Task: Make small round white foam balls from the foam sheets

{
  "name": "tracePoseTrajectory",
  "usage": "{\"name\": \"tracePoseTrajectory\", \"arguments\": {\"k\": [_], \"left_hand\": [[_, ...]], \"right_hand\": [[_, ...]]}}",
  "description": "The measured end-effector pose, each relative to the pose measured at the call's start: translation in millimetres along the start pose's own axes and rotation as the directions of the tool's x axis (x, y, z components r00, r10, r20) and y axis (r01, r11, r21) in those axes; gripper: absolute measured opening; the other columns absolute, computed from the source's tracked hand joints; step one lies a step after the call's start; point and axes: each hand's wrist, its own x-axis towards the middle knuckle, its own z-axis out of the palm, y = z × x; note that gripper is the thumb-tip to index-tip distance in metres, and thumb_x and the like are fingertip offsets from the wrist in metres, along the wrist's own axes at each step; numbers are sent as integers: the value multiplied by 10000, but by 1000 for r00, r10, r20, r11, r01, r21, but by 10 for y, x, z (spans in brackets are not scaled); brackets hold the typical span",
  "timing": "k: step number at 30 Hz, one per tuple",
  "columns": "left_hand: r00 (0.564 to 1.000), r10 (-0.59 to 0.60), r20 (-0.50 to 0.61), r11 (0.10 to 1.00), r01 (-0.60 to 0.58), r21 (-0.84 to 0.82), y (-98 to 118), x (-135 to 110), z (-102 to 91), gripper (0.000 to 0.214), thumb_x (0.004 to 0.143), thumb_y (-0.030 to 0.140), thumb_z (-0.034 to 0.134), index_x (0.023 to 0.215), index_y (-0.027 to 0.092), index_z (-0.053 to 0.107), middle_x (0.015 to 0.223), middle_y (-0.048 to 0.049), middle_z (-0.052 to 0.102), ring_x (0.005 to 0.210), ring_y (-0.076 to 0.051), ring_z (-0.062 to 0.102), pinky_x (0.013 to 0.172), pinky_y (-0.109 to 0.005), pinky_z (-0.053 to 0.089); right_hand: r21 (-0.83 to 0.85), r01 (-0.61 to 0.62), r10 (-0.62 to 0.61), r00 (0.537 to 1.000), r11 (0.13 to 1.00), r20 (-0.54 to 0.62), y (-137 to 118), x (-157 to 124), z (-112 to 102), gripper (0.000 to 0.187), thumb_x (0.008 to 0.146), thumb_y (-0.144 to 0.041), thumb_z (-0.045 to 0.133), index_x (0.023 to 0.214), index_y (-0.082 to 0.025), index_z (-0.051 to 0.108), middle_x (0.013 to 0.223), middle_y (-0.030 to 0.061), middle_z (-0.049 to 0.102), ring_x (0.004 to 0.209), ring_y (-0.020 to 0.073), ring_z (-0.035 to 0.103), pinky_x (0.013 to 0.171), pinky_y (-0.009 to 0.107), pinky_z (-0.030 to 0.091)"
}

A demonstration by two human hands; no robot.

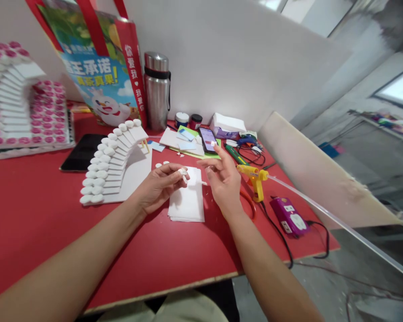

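Note:
My left hand (161, 188) pinches a small white piece (183, 172) between thumb and fingertips, above a stack of white paper sheets (188, 203). To the right of the stack, my right hand (223, 179) is raised with its fingers apart. A pale spot shows by its index fingertip; I cannot tell whether it is a scrap or the phone behind. Left of my hands stands a white curved staircase model (116, 172), its outer edge lined with white oval discs (102, 165). A few loose white pieces (163, 164) lie just beyond my left hand.
A yellow glue gun (257, 181) with a long clear stick lies at right, near a purple power socket box (290, 217) and cables. Behind are a phone (208, 139), a steel flask (157, 94), a carrier bag (100, 71) and a pink-trimmed model (47, 112). A black tablet (79, 154) lies left.

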Motion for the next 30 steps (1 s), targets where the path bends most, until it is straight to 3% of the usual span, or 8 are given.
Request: {"name": "tracePoseTrajectory", "arguments": {"k": [3, 12, 18, 24, 30], "left_hand": [[1000, 1, -11, 1000, -1, -9, -6, 10, -1, 155, 775, 270, 882, 869, 175, 804, 831, -34, 742, 745, -95, 646, 763, -212, 518], [998, -22, -63, 1000, 22, 5, -16, 7, 17, 223, 691, 280, 939, 859, 194, 822, 823, -31, 764, 709, -104, 675, 754, -227, 532], [998, -21, -58, 1000, 22, 18, -45, 7, -19, 158, 763, 244, 891, 899, 205, 822, 885, -31, 778, 729, -97, 673, 787, -236, 545], [997, -10, -73, 1000, 12, 23, -48, 11, -24, 137, 785, 209, 870, 910, 201, 814, 924, -34, 784, 764, -105, 681, 794, -238, 553], [997, 5, -74, 999, -2, 46, -27, -1, -5, 153, 761, 208, 885, 880, 187, 792, 837, -15, 756, 681, -95, 664, 717, -220, 537]], "right_hand": [[87, 34, -36, 999, 996, 18, -162, -64, 89, 566, 977, -176, 532, 1525, -268, 425, 1059, 64, 765, 1001, 228, 725, 939, 462, 587], [-43, 178, -175, 983, 983, 61, -249, -133, 108, 629, 954, -105, 522, 1551, -266, 409, 1107, 69, 772, 995, 235, 703, 867, 446, 578], [-83, 175, -166, 981, 981, 99, -267, -148, 118, 641, 937, -100, 522, 1548, -252, 403, 1132, 65, 767, 1018, 222, 703, 907, 440, 567], [-121, 185, -172, 979, 975, 114, -272, -136, 117, 649, 926, -105, 520, 1547, -249, 396, 1120, 61, 768, 948, 213, 686, 815, 401, 556], [-126, 190, -173, 976, 974, 135, -266, -138, 113, 650, 930, -114, 516, 1551, -259, 393, 1110, 60, 765, 931, 216, 675, 794, 399, 549]]}}
